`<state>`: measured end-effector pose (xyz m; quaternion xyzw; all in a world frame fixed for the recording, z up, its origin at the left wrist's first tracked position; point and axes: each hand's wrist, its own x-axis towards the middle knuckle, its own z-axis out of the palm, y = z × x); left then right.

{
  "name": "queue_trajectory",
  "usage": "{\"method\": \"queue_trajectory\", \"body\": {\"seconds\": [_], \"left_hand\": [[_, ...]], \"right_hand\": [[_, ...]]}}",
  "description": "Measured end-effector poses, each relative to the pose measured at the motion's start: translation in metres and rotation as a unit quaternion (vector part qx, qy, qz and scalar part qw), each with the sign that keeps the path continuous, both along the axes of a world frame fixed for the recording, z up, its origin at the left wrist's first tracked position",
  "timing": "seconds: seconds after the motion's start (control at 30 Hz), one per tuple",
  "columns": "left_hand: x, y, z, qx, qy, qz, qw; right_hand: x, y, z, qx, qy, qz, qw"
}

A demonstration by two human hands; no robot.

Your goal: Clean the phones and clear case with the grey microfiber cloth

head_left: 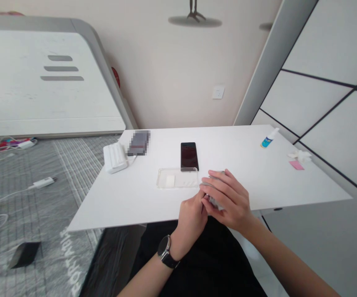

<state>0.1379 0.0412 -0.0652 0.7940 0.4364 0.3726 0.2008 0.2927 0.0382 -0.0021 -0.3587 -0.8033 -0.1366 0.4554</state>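
My left hand (193, 212), with a black watch on its wrist, is closed at the near edge of the white table (128, 206). My right hand (229, 198) curves over its fingertips, and the two touch. Between them shows part of a greyish-white crumpled thing (214, 202), mostly covered by my right fingers; what it is I cannot make out. Just beyond my hands a clear phone case (178, 178) lies flat. Behind the case a black phone (189, 156) lies screen up, its near end by the case's far edge.
At the table's left are a white power strip or adapter (115, 157) and a blurred dark device (139, 142). A blue and white spray bottle (270, 138), a pink slip (296, 165) and crumpled white tissue (301, 155) lie at the right.
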Motion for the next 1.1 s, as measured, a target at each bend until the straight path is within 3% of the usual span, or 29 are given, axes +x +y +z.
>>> {"method": "queue_trajectory", "body": {"seconds": [0.13, 0.27, 0.43, 0.57, 0.73, 0.9, 1.03, 1.1], "left_hand": [[-0.001, -0.001, 0.000, -0.017, -0.013, 0.006, 1.000], [0.000, -0.002, 0.001, -0.018, 0.017, 0.018, 1.000], [0.000, -0.002, -0.002, -0.006, 0.005, 0.020, 1.000], [0.001, -0.001, -0.004, 0.004, 0.026, 0.024, 0.999], [0.000, -0.001, -0.001, -0.011, 0.000, 0.015, 1.000], [0.000, 0.000, 0.001, -0.007, 0.022, 0.025, 0.999], [0.000, 0.000, 0.000, -0.006, -0.003, 0.018, 1.000], [0.000, 0.000, -0.002, -0.004, 0.013, 0.019, 1.000]], "right_hand": [[-0.003, -0.001, 0.002, -0.057, 0.042, -0.043, 0.997], [-0.005, -0.002, 0.002, -0.005, -0.022, 0.005, 1.000], [-0.007, -0.002, 0.001, -0.043, 0.042, -0.041, 0.997], [-0.010, -0.003, -0.003, 0.024, -0.019, 0.019, 0.999], [-0.010, 0.004, -0.004, -0.039, 0.082, -0.025, 0.996], [-0.012, 0.005, -0.005, 0.039, -0.010, 0.022, 0.999], [-0.014, 0.004, -0.002, -0.040, 0.066, -0.028, 0.997], [-0.014, 0.002, 0.000, -0.030, 0.053, -0.013, 0.998]]}}
